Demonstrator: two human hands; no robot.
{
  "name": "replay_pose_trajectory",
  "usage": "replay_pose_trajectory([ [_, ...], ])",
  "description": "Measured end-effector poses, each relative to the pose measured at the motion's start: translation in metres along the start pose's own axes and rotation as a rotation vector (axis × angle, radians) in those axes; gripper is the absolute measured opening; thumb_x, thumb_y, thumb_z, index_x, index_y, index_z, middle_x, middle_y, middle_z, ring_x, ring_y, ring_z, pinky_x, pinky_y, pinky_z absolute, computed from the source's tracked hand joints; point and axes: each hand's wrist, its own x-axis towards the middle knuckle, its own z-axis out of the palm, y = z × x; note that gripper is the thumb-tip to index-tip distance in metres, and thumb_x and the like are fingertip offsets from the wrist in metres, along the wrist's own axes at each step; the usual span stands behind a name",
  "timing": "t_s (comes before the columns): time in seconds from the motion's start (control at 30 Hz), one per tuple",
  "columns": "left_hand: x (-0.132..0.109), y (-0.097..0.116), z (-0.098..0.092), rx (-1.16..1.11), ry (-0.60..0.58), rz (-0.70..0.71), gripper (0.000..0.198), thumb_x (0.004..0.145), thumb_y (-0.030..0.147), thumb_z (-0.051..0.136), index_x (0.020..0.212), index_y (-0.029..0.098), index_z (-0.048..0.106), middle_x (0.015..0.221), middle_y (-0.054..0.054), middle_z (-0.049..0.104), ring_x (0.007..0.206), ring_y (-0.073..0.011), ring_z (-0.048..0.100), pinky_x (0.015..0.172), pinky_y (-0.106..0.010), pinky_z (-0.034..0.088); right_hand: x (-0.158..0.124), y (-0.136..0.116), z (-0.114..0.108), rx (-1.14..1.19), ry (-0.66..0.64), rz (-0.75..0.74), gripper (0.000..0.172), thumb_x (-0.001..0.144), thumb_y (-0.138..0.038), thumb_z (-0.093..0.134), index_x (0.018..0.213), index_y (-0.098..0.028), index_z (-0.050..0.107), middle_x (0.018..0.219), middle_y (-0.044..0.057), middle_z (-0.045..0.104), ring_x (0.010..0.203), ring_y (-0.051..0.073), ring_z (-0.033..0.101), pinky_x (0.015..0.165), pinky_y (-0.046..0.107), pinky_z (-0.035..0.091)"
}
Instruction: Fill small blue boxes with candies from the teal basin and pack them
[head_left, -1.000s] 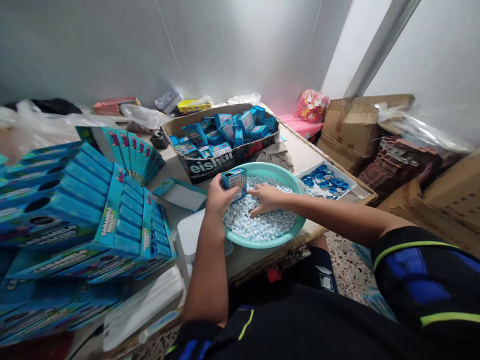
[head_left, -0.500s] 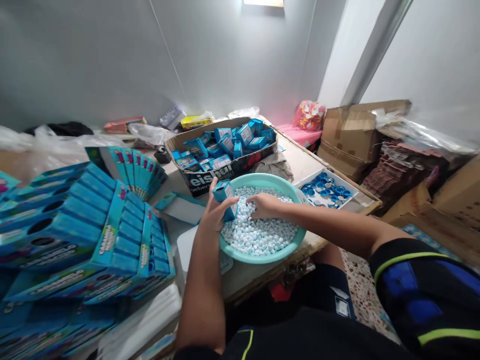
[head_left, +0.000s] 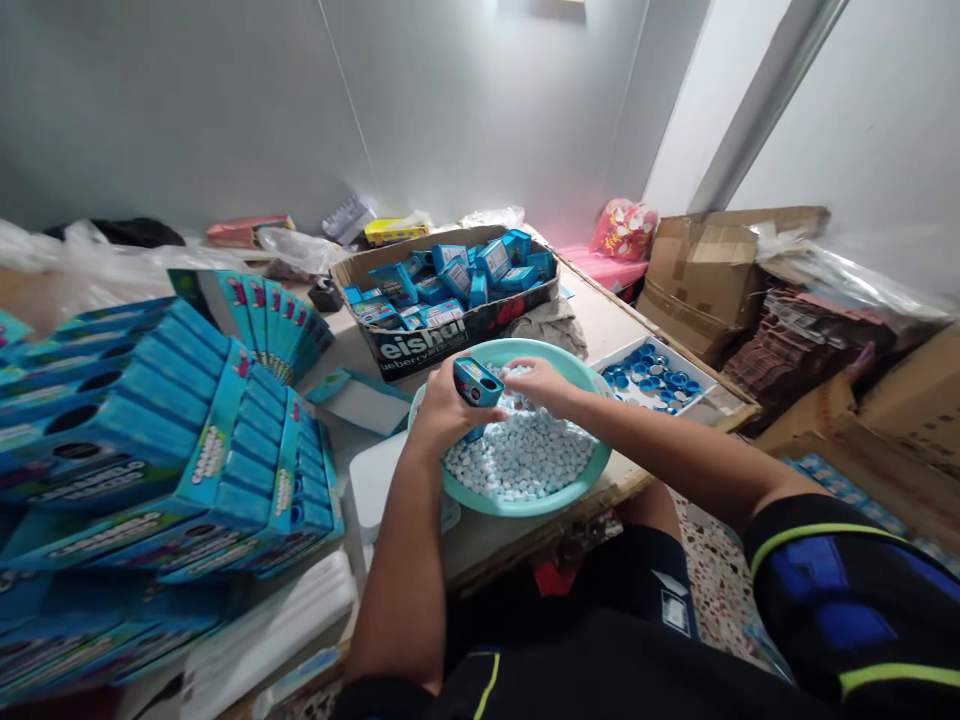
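My left hand (head_left: 442, 405) grips a small blue box (head_left: 478, 382), tilted over the left side of a mint-green basin (head_left: 604, 465). A dark round hole shows in the end of the box that faces up. Small white and pale blue candies (head_left: 517, 455) fill the basin. Beside the box, above the candies, my right hand (head_left: 544, 385) has its fingers curled together around a few candies, with the fingertips close to the hole. My palm hides part of what it holds.
Behind the basin stands a carton (head_left: 427, 345) of small blue boxes. A white tray (head_left: 705, 395) of blue round caps lies right. Stacked blue display boxes (head_left: 180, 440) crowd the left, near a white scale-like slab (head_left: 375, 480). Brown cartons (head_left: 694, 265) stand at far right.
My right hand has risen out of the candies to the box. My left hand has turned the box so its holed end tips toward the right hand.
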Motion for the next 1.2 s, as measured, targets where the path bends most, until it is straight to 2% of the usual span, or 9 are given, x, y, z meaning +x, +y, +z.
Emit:
replay_pose_trajectory([
  [0.17,-0.001,0.007,0.000,0.044,-0.042,-0.004,0.089,0.039,0.030,0.101,0.119,0.020,0.066,0.106,-0.007,0.068,0.105,-0.0325,0.064,0.095,-0.044,0.051,0.007,-0.029,-0.001,0.530,0.025,-0.127,0.035,0.068,-0.040,0.075,0.089,-0.024,0.051,0.068,-0.006,0.055,0.052,0.012,0.054,0.041,0.020,0.031],
  [0.3,-0.003,0.015,0.002,0.034,0.011,0.035,0.079,0.041,0.028,0.101,0.111,0.019,0.066,0.102,-0.005,0.067,0.101,-0.0281,0.063,0.092,-0.040,0.051,0.011,-0.045,0.009,0.708,-0.066,-0.219,0.035,0.074,-0.041,0.073,0.092,-0.025,0.047,0.077,-0.004,0.053,0.059,0.011,0.053,0.043,0.020,0.034],
  [0.43,-0.006,0.019,0.006,-0.021,-0.034,0.058,0.071,0.047,0.030,0.101,0.109,0.020,0.068,0.103,-0.003,0.068,0.103,-0.0270,0.064,0.093,-0.038,0.052,0.008,-0.049,0.020,0.694,-0.066,-0.209,0.034,0.077,-0.043,0.073,0.092,-0.026,0.047,0.082,-0.001,0.053,0.067,0.014,0.055,0.046,0.024,0.041],
  [0.53,-0.009,0.016,0.011,-0.033,-0.043,0.016,0.078,0.051,0.036,0.100,0.119,0.024,0.066,0.111,-0.004,0.068,0.106,-0.0273,0.065,0.093,-0.037,0.053,0.004,-0.049,0.020,0.672,-0.037,-0.238,0.035,0.076,-0.044,0.073,0.092,-0.026,0.048,0.080,-0.001,0.052,0.072,0.016,0.058,0.048,0.025,0.043],
  [0.63,-0.011,0.012,0.014,-0.087,-0.115,-0.021,0.077,0.062,0.043,0.095,0.129,0.027,0.060,0.114,-0.004,0.069,0.102,-0.0249,0.068,0.088,-0.033,0.055,0.002,-0.050,0.018,0.663,-0.018,-0.258,0.034,0.076,-0.043,0.073,0.092,-0.026,0.049,0.080,-0.001,0.054,0.079,0.018,0.063,0.051,0.024,0.045],
  [0.73,-0.012,0.012,0.013,-0.092,-0.103,-0.002,0.078,0.067,0.044,0.092,0.135,0.028,0.057,0.125,-0.005,0.069,0.110,-0.0255,0.068,0.093,-0.033,0.054,-0.001,-0.050,0.018,0.641,0.006,-0.267,0.035,0.075,-0.042,0.075,0.091,-0.025,0.049,0.080,-0.001,0.056,0.079,0.017,0.065,0.054,0.024,0.048],
  [0.83,-0.010,0.015,0.012,-0.065,-0.051,0.062,0.074,0.066,0.043,0.093,0.131,0.028,0.061,0.131,-0.005,0.069,0.121,-0.0283,0.065,0.104,-0.037,0.052,-0.003,-0.048,0.020,0.599,0.026,-0.275,0.039,0.074,-0.044,0.079,0.089,-0.025,0.048,0.080,-0.001,0.058,0.078,0.016,0.065,0.056,0.025,0.050],
  [1.0,-0.008,0.018,0.014,-0.140,0.012,0.084,0.065,0.056,0.035,0.098,0.114,0.026,0.070,0.126,-0.005,0.071,0.126,-0.0324,0.062,0.113,-0.045,0.048,0.000,-0.043,0.023,0.555,0.059,-0.286,0.041,0.078,-0.048,0.078,0.085,-0.024,0.046,0.080,0.000,0.055,0.081,0.018,0.065,0.060,0.028,0.054],
  [1.2,-0.007,0.021,0.014,-0.152,0.018,0.132,0.060,0.054,0.026,0.099,0.106,0.024,0.070,0.114,-0.004,0.069,0.123,-0.0317,0.061,0.110,-0.046,0.050,0.004,-0.039,0.021,0.502,0.049,-0.285,0.043,0.083,-0.053,0.075,0.089,-0.024,0.045,0.084,0.002,0.049,0.097,0.024,0.067,0.062,0.029,0.056],
])
